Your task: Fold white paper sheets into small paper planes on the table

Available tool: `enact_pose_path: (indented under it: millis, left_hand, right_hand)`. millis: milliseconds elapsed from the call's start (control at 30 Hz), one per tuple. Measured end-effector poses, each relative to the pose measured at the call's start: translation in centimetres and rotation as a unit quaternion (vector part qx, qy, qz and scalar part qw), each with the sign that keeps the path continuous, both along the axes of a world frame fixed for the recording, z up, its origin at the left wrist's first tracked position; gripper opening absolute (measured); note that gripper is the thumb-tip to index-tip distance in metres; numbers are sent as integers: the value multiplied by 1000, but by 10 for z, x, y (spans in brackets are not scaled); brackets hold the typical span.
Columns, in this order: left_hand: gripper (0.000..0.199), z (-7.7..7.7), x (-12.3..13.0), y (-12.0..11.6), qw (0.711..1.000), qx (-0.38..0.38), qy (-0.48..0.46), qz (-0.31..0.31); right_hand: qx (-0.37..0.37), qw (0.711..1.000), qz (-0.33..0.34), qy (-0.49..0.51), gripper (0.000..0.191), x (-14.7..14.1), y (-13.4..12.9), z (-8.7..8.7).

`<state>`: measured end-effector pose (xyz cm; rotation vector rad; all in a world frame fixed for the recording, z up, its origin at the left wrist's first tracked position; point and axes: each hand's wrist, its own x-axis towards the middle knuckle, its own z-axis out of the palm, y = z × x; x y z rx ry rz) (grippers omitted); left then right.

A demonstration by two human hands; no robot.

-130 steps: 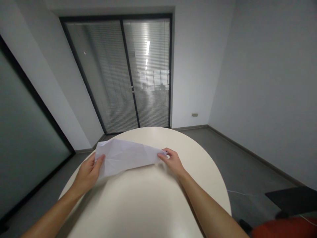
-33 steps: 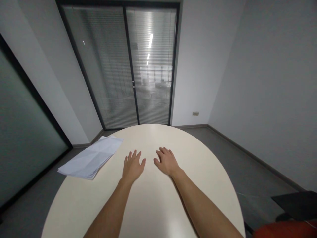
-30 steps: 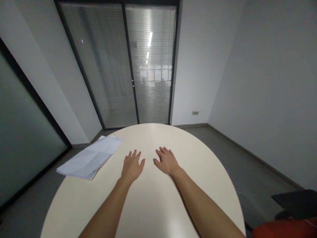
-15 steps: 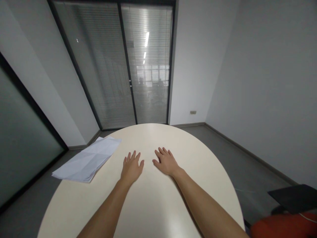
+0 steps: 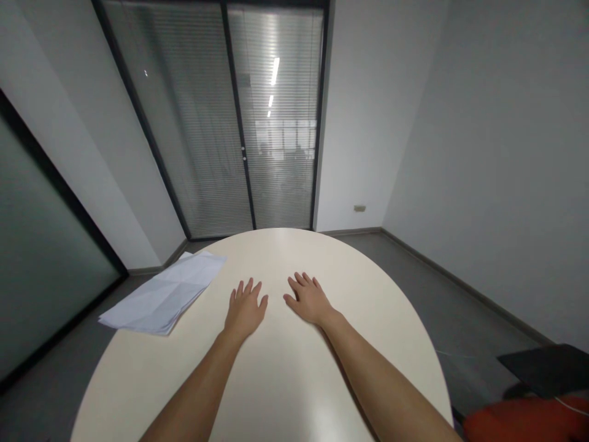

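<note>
On the pale round table [image 5: 285, 374], my left hand [image 5: 245, 310] lies palm down with its fingers spread, holding nothing. My right hand [image 5: 309, 299] rests a little to the right of it, also palm down, fingers apart and nothing held. A gap of bare tabletop separates the two thumbs. Nearest to my left hand is a stack of creased white paper sheets [image 5: 165, 294] at the table's left edge, partly hanging over it; neither hand touches the paper.
Beyond the table stand glass panels with blinds [image 5: 280, 184] in dark frames. A wall socket [image 5: 359, 209] is low on the back wall. At the lower right are a dark flat object [image 5: 547, 368] and something red [image 5: 519, 420] beside the table.
</note>
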<state>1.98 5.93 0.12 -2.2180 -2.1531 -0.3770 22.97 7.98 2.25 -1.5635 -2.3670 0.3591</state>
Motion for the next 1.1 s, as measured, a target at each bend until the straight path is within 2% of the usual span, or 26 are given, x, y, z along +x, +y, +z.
enact_pose_path:
  millis: [400,533,700,833,967,1100]
  left_hand:
    - [52,5,-3,-3,1000,13,-9,1]
    - [49,15,-5,-5,999,46,1,13]
    - [47,35,-32,-11,987,89,73,114]
    - [49,33,-64,-16,960,126,128,217]
    - [49,21,-85,-18,947,54,98,300]
    - [46,23,-90,-19,952,6,59,301]
  right_hand:
    - [-2,1000,-1,1,61,-5,0,2]
    - [-4,1000,-1,1,61,-5,0,-1]
    - [-5,1000,-1,-4,61,-3,-5,-7]
    - [-11,1000,-1,-6,62,2,-6,-6]
    - [-14,1000,1,-8,62,6,-5,-3]
    - [-16,1000,-1,-5,63,8,-6,-1]
